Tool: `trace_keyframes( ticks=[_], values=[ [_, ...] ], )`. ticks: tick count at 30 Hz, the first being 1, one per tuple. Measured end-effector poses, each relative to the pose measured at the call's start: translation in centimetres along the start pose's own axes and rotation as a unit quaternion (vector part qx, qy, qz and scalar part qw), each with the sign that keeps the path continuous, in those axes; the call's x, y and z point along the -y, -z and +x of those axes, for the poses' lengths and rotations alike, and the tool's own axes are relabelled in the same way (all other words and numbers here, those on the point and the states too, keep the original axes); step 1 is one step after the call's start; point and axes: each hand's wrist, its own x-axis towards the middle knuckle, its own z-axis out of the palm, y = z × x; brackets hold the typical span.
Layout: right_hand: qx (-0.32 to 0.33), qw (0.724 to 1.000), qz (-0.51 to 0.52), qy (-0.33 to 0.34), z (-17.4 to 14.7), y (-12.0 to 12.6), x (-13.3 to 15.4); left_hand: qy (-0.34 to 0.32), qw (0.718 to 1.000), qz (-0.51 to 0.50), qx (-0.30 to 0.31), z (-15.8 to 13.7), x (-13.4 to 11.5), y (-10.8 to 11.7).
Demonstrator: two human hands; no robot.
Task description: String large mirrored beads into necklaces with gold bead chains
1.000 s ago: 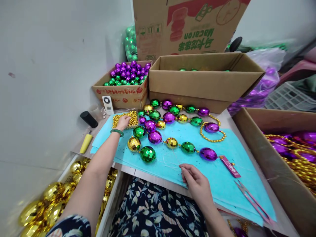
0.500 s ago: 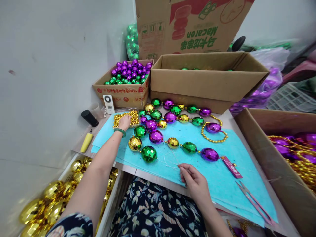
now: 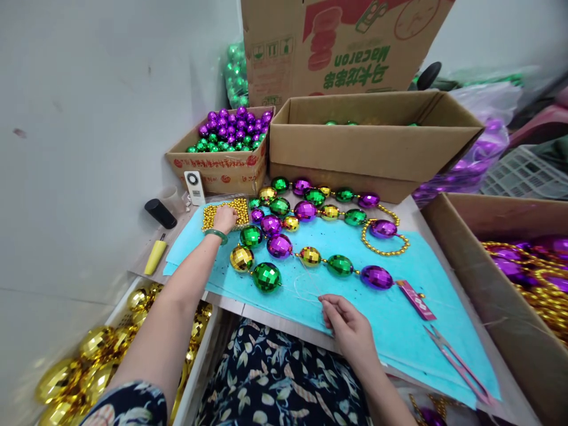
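Dips the left hand, with a green bangle at the wrist, into small gold beads in a clear tray at the far left corner of the blue cloth; cannot tell the grip there, with fingertips hidden. Pinches a pale thread narrowly between thumb and forefinger of the right hand, above the near edge of the blue cloth. Has large faceted beads in purple, green and gold strung across the middle and far edge of the blue cloth. Keeps a magenta packet and pink-handled snips on its right part, and a yellow-handled tool just beside its left edge.
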Motion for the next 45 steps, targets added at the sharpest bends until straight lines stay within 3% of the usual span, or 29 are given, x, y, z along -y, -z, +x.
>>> trace_keyframes(
  ticks=[4,7,8,11,13,15,28,32,35,38,41,43,45],
  values=[
    [-0.001,0.999,-0.004,0.035,-0.4,-0.2,0.5,0.0,0.996,-0.088,-0.016,-2.3,-3.1,0.4],
    [0.0,0.997,-0.014,0.07,-0.9,-0.5,1.3,0.005,0.966,-0.254,0.046,-5.9,-5.9,0.5],
    [-0.002,0.997,-0.02,0.081,-1.1,-0.7,1.7,0.023,0.92,-0.379,0.095,-7.3,-6.7,0.6],
    [-0.014,0.994,-0.036,0.1,-1.4,-1.1,2.4,0.097,0.732,-0.644,0.2,-10.9,-8.6,1.1],
    [-0.022,0.993,-0.042,0.104,-1.6,-1.2,2.7,0.125,0.677,-0.693,0.215,-12.3,-9.3,1.4],
    [-0.028,0.993,-0.043,0.106,-1.7,-1.2,2.8,0.134,0.664,-0.705,0.211,-13.0,-9.6,1.6],
    [-0.021,0.993,-0.037,0.108,-1.7,-1.1,2.9,0.132,0.699,-0.689,0.14,-13.2,-10.0,1.5],
    [-0.02,0.994,-0.037,0.097,-1.6,-1.1,2.5,0.065,0.752,-0.65,0.089,-13.8,-10.5,1.3],
    [-0.032,0.997,-0.004,0.074,-1.3,-1.3,2.5,-0.012,0.794,-0.599,0.103,-13.3,-10.6,1.2],
    [-0.057,0.996,0.065,0.034,-0.8,-1.4,2.6,-0.073,0.873,-0.475,0.081,-10.8,-10.3,0.9],
    [-0.063,0.992,0.105,0.007,-0.6,-1.2,2.5,-0.138,0.963,-0.226,0.039,-7.3,-10.2,-0.1],
    [-0.066,0.991,0.115,0.001,-0.6,-0.9,2.3,-0.16,0.983,-0.052,0.067,-5.6,-10.4,-1.0],
    [-0.076,0.99,0.122,-0.007,-0.7,-0.5,2.0,-0.162,0.977,0.088,0.11,-4.8,-10.9,-2.1]
  ],
)
